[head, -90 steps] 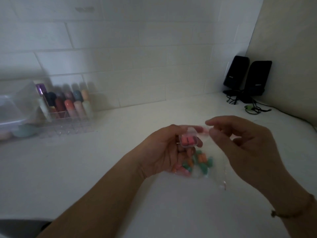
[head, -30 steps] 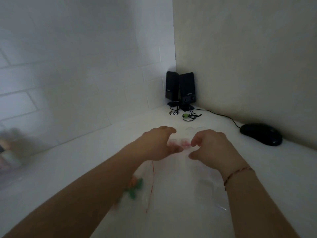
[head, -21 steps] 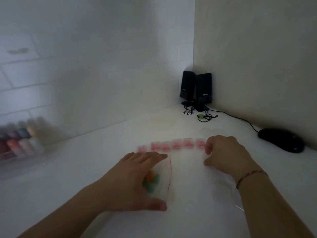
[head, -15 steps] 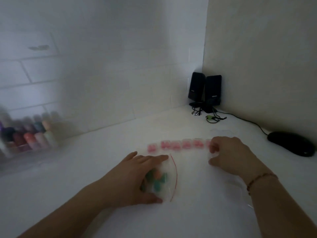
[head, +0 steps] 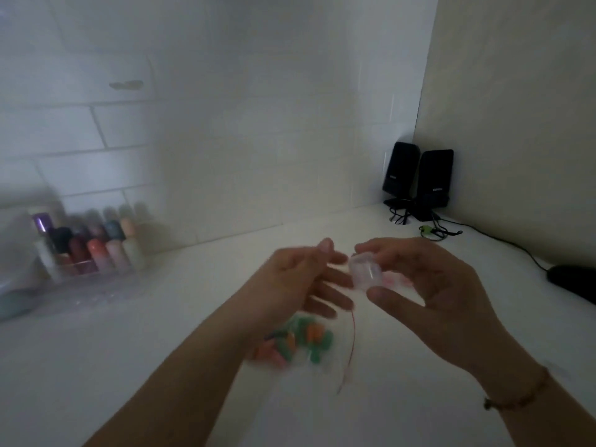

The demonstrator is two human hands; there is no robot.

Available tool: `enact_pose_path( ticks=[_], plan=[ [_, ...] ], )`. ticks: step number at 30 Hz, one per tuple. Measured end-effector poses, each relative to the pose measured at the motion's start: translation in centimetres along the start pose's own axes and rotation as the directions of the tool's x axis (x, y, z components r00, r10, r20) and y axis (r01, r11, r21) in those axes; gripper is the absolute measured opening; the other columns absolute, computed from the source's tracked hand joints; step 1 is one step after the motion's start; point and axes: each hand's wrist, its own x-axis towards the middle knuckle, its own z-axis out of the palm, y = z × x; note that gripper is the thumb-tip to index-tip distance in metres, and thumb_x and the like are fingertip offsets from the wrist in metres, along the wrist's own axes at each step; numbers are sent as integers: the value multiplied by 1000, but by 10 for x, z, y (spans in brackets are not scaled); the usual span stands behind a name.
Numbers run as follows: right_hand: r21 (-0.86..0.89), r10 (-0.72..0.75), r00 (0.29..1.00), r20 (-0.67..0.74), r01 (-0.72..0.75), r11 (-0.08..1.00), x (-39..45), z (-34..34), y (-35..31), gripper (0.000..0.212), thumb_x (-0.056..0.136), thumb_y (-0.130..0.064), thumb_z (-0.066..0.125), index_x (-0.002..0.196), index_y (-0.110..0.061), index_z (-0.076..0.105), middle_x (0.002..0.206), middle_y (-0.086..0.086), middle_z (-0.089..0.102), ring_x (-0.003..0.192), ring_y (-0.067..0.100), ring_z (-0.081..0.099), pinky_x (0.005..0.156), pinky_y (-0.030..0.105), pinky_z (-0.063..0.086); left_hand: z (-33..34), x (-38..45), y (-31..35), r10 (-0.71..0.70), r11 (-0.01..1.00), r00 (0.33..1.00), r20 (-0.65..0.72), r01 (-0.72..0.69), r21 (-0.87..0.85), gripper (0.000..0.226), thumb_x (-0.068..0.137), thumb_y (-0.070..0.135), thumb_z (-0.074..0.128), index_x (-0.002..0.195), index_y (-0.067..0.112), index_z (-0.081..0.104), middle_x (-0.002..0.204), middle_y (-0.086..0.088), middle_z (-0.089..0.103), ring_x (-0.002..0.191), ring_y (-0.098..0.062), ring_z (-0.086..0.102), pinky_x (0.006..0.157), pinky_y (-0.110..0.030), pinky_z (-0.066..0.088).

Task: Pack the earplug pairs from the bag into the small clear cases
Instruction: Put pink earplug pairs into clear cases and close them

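One small clear case (head: 366,274) was pinched between the thumb and fingers of the right hand (head: 429,291) at centre frame; it looked empty, though blur left that uncertain. Left hand (head: 301,282) sat just beside it, fingers loosely spread, holding nothing. Bag (head: 306,346) of mixed-colour earplugs (head: 309,340) lay on the white counter (head: 129,366) below the left hand, lower centre. Judgement: step in hand is opening the case. Brace the base with the right hand, lift the lid with the left, keep it level over the bag.
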Motion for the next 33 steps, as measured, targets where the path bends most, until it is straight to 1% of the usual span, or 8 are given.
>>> enact_pose_path(
  ticks=[2,4,10,16,20,26,30,33],
  plan=[
    [108,-11,1000,21,9,994,-3,8,1,27,80,-16,74,104,-17,62,119,1,68,115,24,63,98,36,51,14,1,-9,-42,978,992,123,66,-198,51,87,60,49,101,17,74,98,-11,74,82,-27,73,62,-27,57],
    [107,3,1000,30,-7,994,-4,11,1,25,80,-12,73,102,-19,61,120,-1,68,116,22,63,99,37,50,17,-2,-18,-44,931,983,180,105,-349,45,83,58,55,96,21,76,96,-11,74,82,-25,73,63,-26,57],
    [-103,-7,1000,12,8,995,-4,12,-1,16,80,-24,71,94,-19,65,119,-14,68,114,11,63,96,32,51,11,0,-27,15,800,977,213,116,-589,42,89,31,58,116,0,67,109,-20,70,91,-23,71,79,-31,58],
    [-232,-34,995,-92,12,973,-3,18,-1,4,82,-15,69,85,-13,67,106,-15,71,98,8,68,81,32,56,13,3,-29,77,788,979,187,56,-614,37,92,24,55,120,3,65,109,-18,69,96,-23,69,84,-31,56],
    [-248,-11,995,-102,-15,969,-3,16,-2,14,86,-27,63,85,-15,69,101,-17,72,91,3,70,79,29,57,18,4,-31,61,813,988,141,33,-582,33,94,24,49,111,7,71,103,-16,71,91,-22,70,78,-28,56],
    [-411,-95,991,-94,48,910,-2,20,-3,6,86,-15,67,80,-12,67,103,-12,70,99,4,66,80,25,53,27,3,-34,126,853,991,42,-86,-515,36,97,31,48,105,4,71,100,-17,70,91,-22,69,83,-31,56],
    [-377,-80,986,-143,20,926,-1,24,-5,16,86,-24,57,76,-15,66,101,-16,70,97,1,66,81,19,51,27,4,-37,151,862,988,25,-119,-493,34,94,29,51,107,5,71,99,-16,71,88,-22,69,80,-29,56],
    [-401,-114,984,-139,49,915,-1,25,-4,13,87,-25,58,80,-16,65,100,-15,69,96,2,65,81,20,50,27,6,-38,147,843,988,37,-105,-527,32,91,26,52,104,4,72,90,-15,69,78,-22,68,74,-29,56]
  ],
)
